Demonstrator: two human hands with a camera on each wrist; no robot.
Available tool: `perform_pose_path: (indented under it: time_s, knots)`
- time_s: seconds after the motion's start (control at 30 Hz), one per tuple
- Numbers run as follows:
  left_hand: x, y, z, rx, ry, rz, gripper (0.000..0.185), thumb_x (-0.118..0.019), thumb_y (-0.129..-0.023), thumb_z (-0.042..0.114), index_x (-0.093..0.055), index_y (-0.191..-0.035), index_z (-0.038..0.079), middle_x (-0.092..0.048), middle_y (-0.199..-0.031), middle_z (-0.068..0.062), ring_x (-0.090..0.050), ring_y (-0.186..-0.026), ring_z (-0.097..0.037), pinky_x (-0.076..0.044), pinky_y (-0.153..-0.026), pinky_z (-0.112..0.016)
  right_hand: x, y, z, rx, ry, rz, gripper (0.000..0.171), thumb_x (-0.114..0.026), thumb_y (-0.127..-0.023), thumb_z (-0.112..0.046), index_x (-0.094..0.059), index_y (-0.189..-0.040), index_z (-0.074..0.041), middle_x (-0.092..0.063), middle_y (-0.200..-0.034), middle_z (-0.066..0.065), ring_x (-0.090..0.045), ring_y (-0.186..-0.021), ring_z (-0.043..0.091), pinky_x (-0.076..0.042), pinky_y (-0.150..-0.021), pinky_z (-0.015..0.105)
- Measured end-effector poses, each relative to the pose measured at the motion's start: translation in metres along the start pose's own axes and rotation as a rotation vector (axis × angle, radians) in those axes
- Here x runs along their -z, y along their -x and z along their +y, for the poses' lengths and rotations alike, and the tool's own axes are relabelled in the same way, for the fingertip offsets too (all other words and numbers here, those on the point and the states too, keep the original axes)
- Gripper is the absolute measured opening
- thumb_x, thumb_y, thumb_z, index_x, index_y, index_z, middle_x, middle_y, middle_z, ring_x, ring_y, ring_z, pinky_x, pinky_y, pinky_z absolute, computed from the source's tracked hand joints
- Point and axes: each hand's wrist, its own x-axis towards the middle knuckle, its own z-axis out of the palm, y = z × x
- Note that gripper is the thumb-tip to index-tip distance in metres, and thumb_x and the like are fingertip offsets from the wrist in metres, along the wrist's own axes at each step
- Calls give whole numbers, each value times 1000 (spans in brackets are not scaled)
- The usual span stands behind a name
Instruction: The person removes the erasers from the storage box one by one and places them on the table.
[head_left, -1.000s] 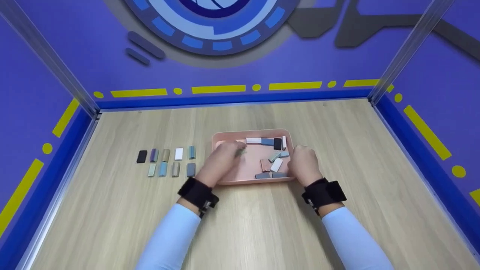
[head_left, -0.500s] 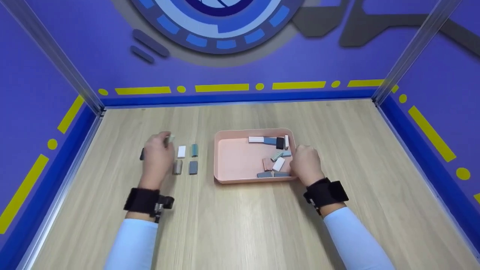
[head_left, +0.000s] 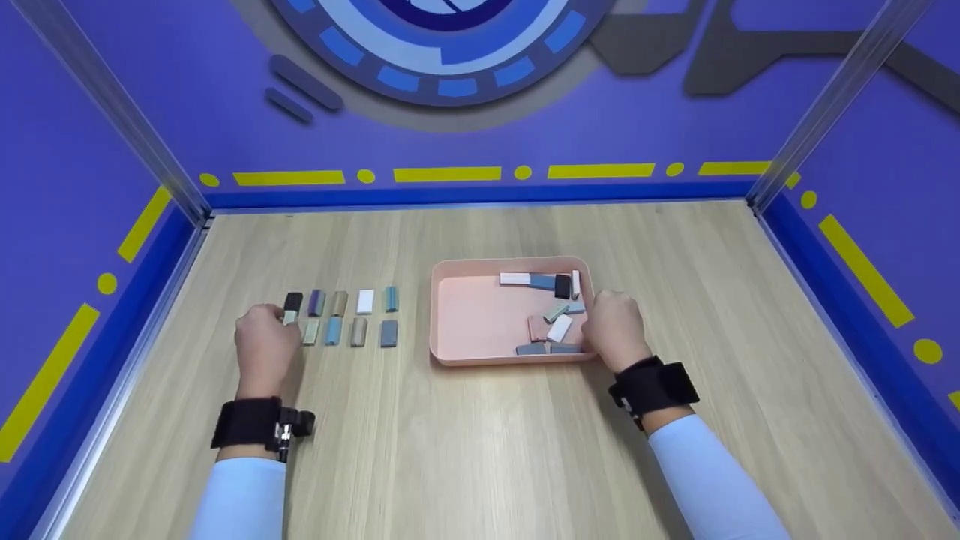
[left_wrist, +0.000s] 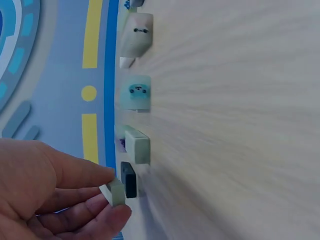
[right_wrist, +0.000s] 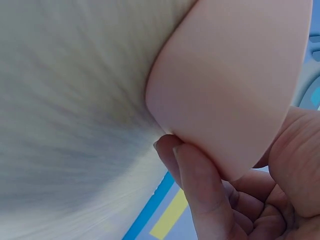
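Observation:
My left hand (head_left: 276, 325) pinches a small pale green block (head_left: 289, 317) between thumb and fingers at the left end of two rows of small blocks (head_left: 339, 316) on the wooden table. In the left wrist view the pinched block (left_wrist: 117, 191) sits just in front of a black block (left_wrist: 129, 179), with another pale green block (left_wrist: 137, 146) beside it. My right hand (head_left: 598, 324) grips the right wall of the pink tray (head_left: 450, 358), which holds several loose blocks (head_left: 555, 315). In the right wrist view the fingers (right_wrist: 200, 190) curl under the tray's pink wall (right_wrist: 235, 85).
Blue walls with yellow dashes enclose the table on three sides. The block rows run from the black block (head_left: 293, 302) to the teal one (head_left: 391, 298), left of the tray. Metal posts (head_left: 187, 202) stand at the back corners.
My left hand left the tray with the pale green block, swung left over the rows and came down at their left end. The right hand stayed on the tray.

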Motion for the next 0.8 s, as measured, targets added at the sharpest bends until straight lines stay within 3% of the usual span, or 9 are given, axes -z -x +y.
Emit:
perform_pose_path:
  time_s: [0.43, 0.53, 0.63, 0.73, 0.8]
  knots:
    - [-1, 4, -6, 82, -30, -97, 42, -48, -79, 1, -57, -119, -10, -56, -119, -33, -54, -111, -46, -45, -90, -53, 1, -2, 2, 12, -16, 1, 20, -62, -66, -3, -66, -83, 6, -65, -79, 21, -60, -71, 30, -49, -62, 43]
    - [0, 5, -5, 81, -60, -87, 41, -48, -80, 4, -58, -118, -8, -57, -118, -33, -56, -108, -45, -47, -85, -53, 1, -3, 2, 21, -6, 6, 19, -62, -67, -3, -66, -83, 7, -65, -78, 22, -61, -71, 34, -49, -62, 45]
    - [0, 6, 1, 52, -113, -38, 38, -50, -80, 8, -61, -113, -6, -62, -111, -30, -60, -99, -44, -49, -72, -51, 1, -2, 2, 31, -2, 15, 19, -62, -67, -3, -65, -83, 6, -65, -78, 22, -62, -72, 35, -49, -63, 46]
    - [2, 8, 17, 14, -148, 10, 35, -52, -83, 14, -63, -112, -4, -65, -107, -26, -62, -92, -41, -48, -64, -49, 1, -2, 3, 39, -4, 26, 17, -61, -67, -3, -64, -81, 6, -65, -78, 21, -62, -73, 35, -49, -63, 45]
    - [2, 10, 31, -13, -142, 31, 36, -52, -86, 17, -62, -115, -3, -64, -109, -25, -62, -95, -41, -49, -68, -50, 1, -2, 3, 41, -7, 33, 17, -62, -67, -3, -64, -81, 6, -65, -78, 22, -62, -73, 35, -49, -64, 45]
